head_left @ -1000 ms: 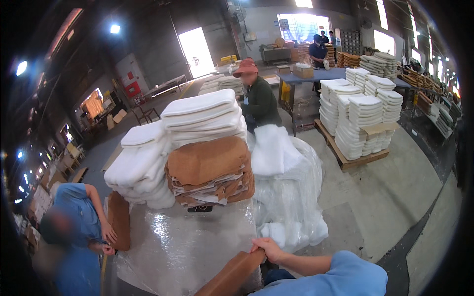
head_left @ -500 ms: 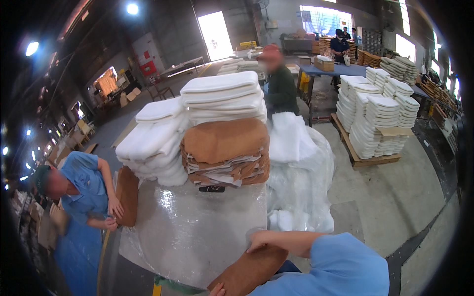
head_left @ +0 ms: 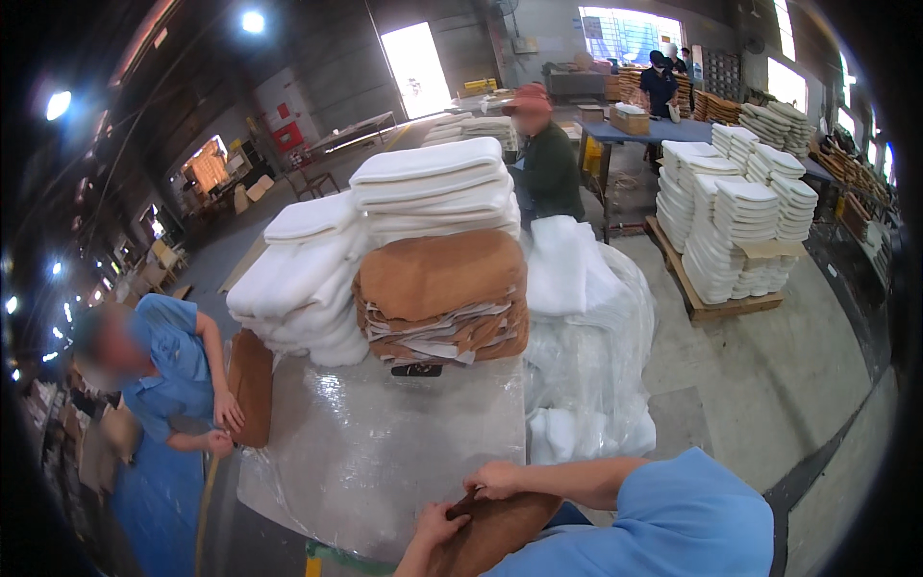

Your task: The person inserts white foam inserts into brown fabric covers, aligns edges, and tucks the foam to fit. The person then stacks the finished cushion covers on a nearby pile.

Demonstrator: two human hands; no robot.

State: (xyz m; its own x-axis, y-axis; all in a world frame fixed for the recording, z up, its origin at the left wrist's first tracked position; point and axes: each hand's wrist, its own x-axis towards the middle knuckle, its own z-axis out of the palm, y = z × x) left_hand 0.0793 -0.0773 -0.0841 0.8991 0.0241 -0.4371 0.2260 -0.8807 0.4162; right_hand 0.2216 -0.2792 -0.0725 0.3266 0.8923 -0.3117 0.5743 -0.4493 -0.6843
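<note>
A brown fabric cushion (head_left: 510, 529) lies against my body at the near edge of the table, partly covered by my arm. The fingers of my right hand (head_left: 495, 479) are closed on its far edge. Close beside it, my left hand (head_left: 440, 526) pinches the same edge, which is drawn up between the two hands. Whether a zip or seam lies under the fingers cannot be made out.
A plastic-covered table (head_left: 385, 452) spreads ahead. On it stand a pile of brown covers (head_left: 437, 279) and stacked white padding (head_left: 428, 178). A bag of white padding (head_left: 586, 356) stands at right. A co-worker (head_left: 168, 356) at left handles another brown cushion (head_left: 252, 389).
My left hand has come up from the cushion's lower left end to its far edge, near my right hand. My right hand has shifted slightly, and the edge is now gathered.
</note>
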